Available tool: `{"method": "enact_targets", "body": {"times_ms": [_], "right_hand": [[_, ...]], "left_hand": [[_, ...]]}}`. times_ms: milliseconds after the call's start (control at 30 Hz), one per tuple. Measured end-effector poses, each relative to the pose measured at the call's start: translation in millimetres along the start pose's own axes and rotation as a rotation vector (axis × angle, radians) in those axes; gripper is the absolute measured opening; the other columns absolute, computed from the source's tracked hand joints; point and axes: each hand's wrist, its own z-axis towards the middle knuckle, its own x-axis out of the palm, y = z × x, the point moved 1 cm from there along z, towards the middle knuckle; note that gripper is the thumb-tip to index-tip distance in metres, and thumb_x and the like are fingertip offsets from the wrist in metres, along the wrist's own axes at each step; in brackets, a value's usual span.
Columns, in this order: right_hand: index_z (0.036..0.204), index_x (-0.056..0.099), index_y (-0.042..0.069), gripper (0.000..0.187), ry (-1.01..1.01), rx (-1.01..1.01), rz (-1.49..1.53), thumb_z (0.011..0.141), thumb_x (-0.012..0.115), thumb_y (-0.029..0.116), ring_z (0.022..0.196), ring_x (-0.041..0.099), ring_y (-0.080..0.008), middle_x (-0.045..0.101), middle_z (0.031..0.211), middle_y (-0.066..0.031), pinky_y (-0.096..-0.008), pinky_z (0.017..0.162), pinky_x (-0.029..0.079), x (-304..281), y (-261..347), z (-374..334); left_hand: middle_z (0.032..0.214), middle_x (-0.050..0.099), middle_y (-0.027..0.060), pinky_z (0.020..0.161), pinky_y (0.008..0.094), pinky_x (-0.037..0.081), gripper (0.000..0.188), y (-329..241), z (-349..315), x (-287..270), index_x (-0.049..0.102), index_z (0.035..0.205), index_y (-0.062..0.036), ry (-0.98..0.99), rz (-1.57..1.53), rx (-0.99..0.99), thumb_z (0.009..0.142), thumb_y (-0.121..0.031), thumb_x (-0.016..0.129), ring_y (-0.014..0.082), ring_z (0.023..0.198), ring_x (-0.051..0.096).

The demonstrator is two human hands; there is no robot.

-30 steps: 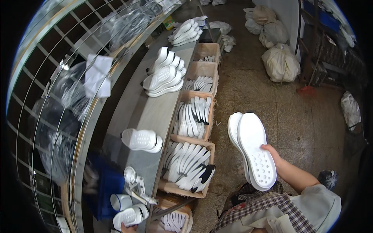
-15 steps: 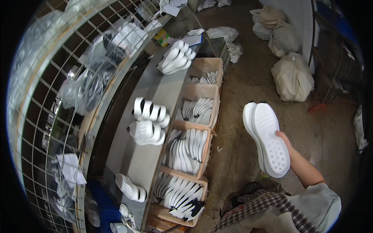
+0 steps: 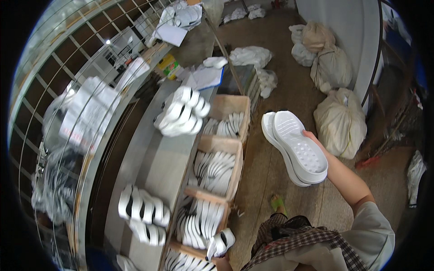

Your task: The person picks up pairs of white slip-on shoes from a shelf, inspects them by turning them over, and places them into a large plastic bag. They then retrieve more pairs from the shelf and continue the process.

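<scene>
My right hand [image 3: 309, 134] grips a pair of white shoe soles [image 3: 300, 144], one lying behind the other, with a ridged end and a round-dimpled end facing up. At the lower edge, part of my left hand [image 3: 222, 263] shows, closed on a white shoe sole [image 3: 221, 242] with a dark part, beside a crate's rim. Most of that hand's fingers are hidden. Left of it, a crate [image 3: 228, 216] holds rows of similar soles [image 3: 202, 221].
On the long metal bench [image 3: 159, 159] stand stacks of white soles [image 3: 181, 113] and more soles [image 3: 143, 212]. Crates [image 3: 238, 171] line its right side. Wire mesh [image 3: 63, 63] rises at left. Filled sacks [image 3: 340, 122] sit on the floor by the wall.
The view has advanced along the bench, so the crates and stacks sit lower. The soles in my right hand have shifted left and slightly up. My left hand has come into view with a sole.
</scene>
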Motion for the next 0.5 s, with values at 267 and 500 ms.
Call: {"method": "enact_targets", "body": {"times_ms": [267, 500], "right_hand": [[0.121, 0.052, 0.002, 0.050, 0.024, -0.019, -0.204, 0.089, 0.050, 0.040, 0.092, 0.063, -0.0231, 0.063, 0.107, -0.0134, -0.0359, 0.084, 0.050, 65, 185, 197], [0.116, 0.055, 0.004, 0.049, 0.019, 0.039, -0.378, 0.084, 0.055, 0.040, 0.087, 0.063, -0.0232, 0.064, 0.103, -0.0120, -0.0368, 0.082, 0.051, 102, 294, 408]], "left_hand": [[0.128, 0.051, 0.0114, 0.094, 0.0523, 0.044, 0.051, 21, -19, 326, 0.049, 0.126, -0.0125, 0.288, -0.073, 0.011, 0.081, -0.037, 0.046, 0.0339, 0.115, 0.051], [0.130, 0.049, 0.0123, 0.102, 0.0466, 0.037, 0.057, 45, -22, 425, 0.045, 0.130, -0.0119, 0.525, -0.047, 0.172, 0.077, -0.033, 0.043, 0.0328, 0.120, 0.047]]}}
